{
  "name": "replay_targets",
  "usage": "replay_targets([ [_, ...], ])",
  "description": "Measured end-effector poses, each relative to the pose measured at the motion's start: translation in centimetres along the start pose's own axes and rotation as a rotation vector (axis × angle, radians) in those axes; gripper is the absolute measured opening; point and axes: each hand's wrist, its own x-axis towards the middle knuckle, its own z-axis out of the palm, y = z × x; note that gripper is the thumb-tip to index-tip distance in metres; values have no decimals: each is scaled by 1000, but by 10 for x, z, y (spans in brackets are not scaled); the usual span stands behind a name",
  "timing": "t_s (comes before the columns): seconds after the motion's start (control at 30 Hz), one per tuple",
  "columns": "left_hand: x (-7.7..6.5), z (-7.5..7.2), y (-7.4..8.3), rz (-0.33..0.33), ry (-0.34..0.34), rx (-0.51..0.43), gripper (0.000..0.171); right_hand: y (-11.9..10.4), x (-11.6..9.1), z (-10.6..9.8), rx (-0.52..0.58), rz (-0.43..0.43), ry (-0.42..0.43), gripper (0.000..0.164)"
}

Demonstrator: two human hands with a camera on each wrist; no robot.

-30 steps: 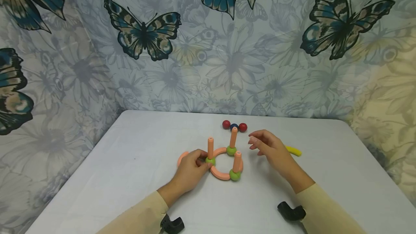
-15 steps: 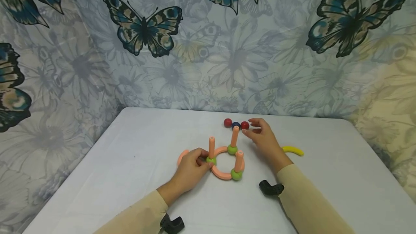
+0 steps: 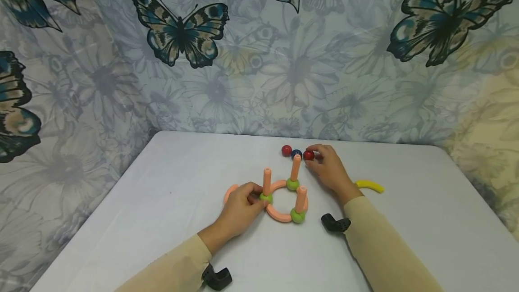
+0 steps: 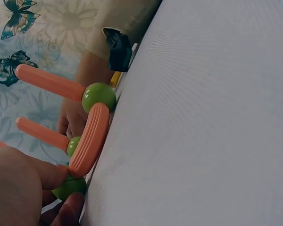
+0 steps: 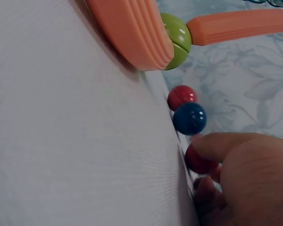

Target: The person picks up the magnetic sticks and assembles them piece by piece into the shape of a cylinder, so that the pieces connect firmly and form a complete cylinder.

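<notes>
My left hand (image 3: pixel 241 208) pinches the left green ball (image 4: pixel 70 187) of a ring built from curved orange pieces (image 3: pixel 279 215) and green balls. From each of the three green balls an orange rod (image 3: pixel 300 199) stands up. Behind the ring, my right hand (image 3: pixel 329 170) has thumb and fingers around a red ball (image 5: pixel 200 159) at the right end of a short row. Beside that ball lie a blue ball (image 5: pixel 190 118) and another red ball (image 3: pixel 286 150). The right fingertips are partly hidden in the right wrist view.
A yellow curved piece (image 3: pixel 370 186) lies on the white table (image 3: pixel 142 220) to the right of my right wrist. Another orange curved piece (image 3: pixel 229 192) shows partly behind my left hand. The table's back edge runs close behind the balls, against a butterfly-patterned cloth (image 3: pixel 219 98).
My right hand has moved left and away from me to the right-hand red ball and now grips it. The left hand keeps its hold on the ring's green ball.
</notes>
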Motion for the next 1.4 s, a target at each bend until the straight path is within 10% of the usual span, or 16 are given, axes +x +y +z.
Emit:
replay_targets([
  [0.57,0,-1,-3,16,7,-3,20,-20,-7,-12,157,87,88,39],
  [1.4,2,0,-1,20,-9,1,18,-122,-45,-43,376,-247,-65,35],
])
